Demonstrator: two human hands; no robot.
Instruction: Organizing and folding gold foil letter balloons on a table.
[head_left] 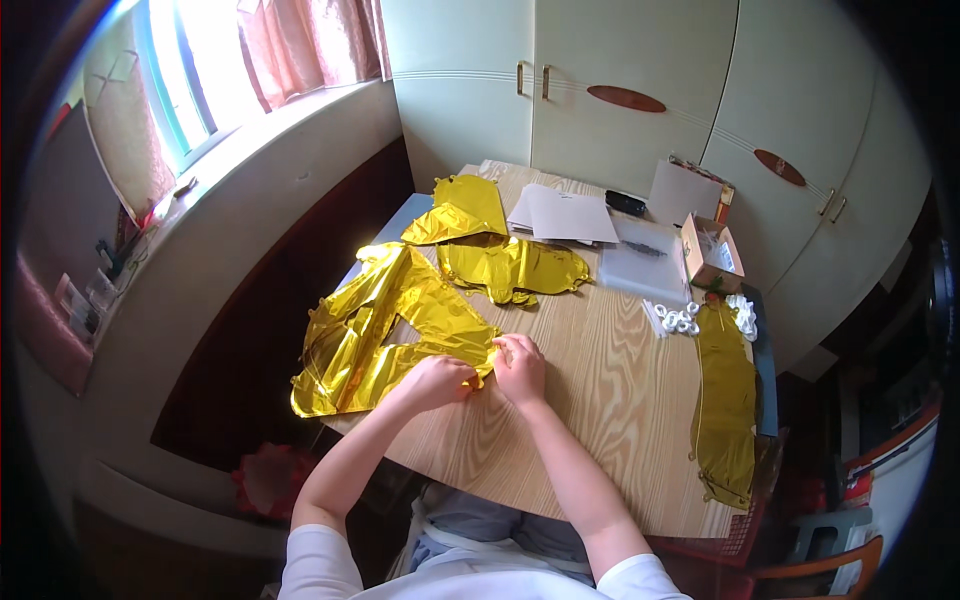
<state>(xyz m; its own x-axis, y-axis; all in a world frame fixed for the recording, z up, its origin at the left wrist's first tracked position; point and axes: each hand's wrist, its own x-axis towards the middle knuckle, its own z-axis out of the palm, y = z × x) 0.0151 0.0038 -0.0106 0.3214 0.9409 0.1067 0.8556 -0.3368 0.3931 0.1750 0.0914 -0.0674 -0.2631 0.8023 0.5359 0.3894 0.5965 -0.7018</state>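
A large flat gold foil balloon [345, 345], creased and shiny, spreads over the left part of the wooden table [590, 400] and hangs past its edge. My left hand [440, 383] is closed on the balloon's near right edge, its fingertips partly hidden under the hand. Close beside it, my right hand [519, 370] pinches the same balloon at its right corner. Behind lie two more gold foil pieces, a folded one [472, 203] and a wider one [515, 268], partly overlapping.
A long gold foil balloon [725, 405] lies along the right table edge. Near it are white rings [678, 320], a small open box [712, 255] and a clear plastic sheet [640, 262]. White papers [565, 214] and a black object [626, 203] sit at the back, before cream cabinets [620, 45].
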